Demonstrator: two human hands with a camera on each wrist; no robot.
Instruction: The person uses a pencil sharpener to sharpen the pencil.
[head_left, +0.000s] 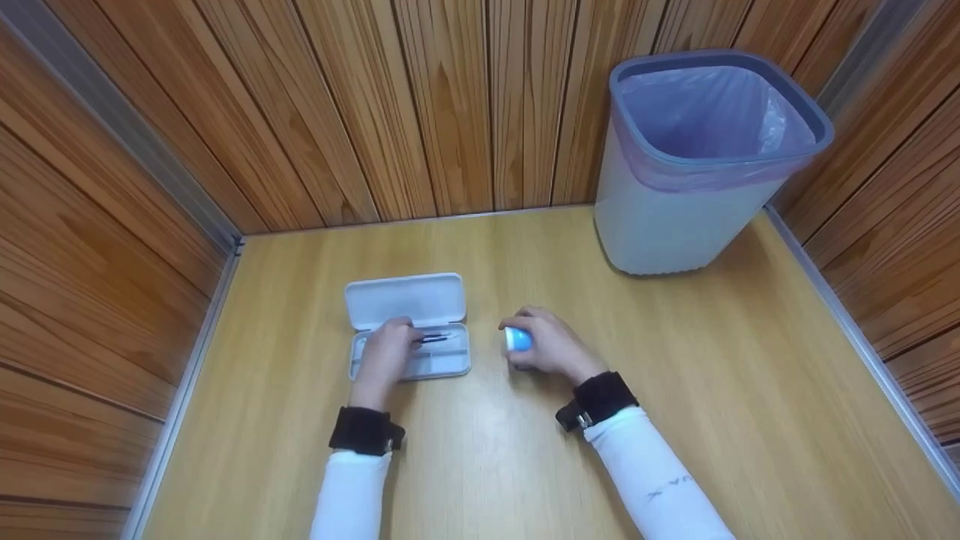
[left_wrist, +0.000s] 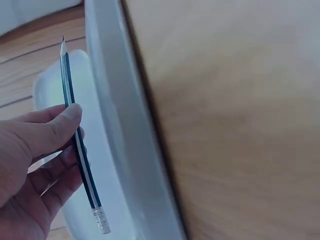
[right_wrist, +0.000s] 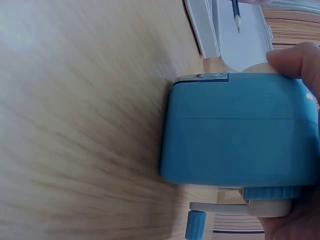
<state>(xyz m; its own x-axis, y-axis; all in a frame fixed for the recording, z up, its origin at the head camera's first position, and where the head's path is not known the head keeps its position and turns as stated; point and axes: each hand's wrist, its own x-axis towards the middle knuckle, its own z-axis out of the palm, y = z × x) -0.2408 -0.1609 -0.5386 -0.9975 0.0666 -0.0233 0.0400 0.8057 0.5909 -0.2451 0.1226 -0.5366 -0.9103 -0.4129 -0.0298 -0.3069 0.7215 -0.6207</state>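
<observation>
My left hand (head_left: 382,356) pinches a dark striped pencil (left_wrist: 85,160) between thumb and fingers over the open pencil case (head_left: 444,365). In the left wrist view the pencil shows a sharpened tip at one end and a white eraser (left_wrist: 101,220) in a metal band at the other. To the right of the case, my right hand (head_left: 553,345) grips a blue and white crank pencil sharpener (right_wrist: 230,130) low over the table. Its crank arm (right_wrist: 222,208) with a blue knob (right_wrist: 195,225) shows in the right wrist view. Part of the case is hidden behind the left hand.
The case's lid (head_left: 405,298) is flipped back, away from the person. A tall bin (head_left: 667,225) with a grey rim and a pinkish liner stands at the back right. Wood-plank walls (head_left: 442,105) border the wooden table (head_left: 480,465) at the back and both sides.
</observation>
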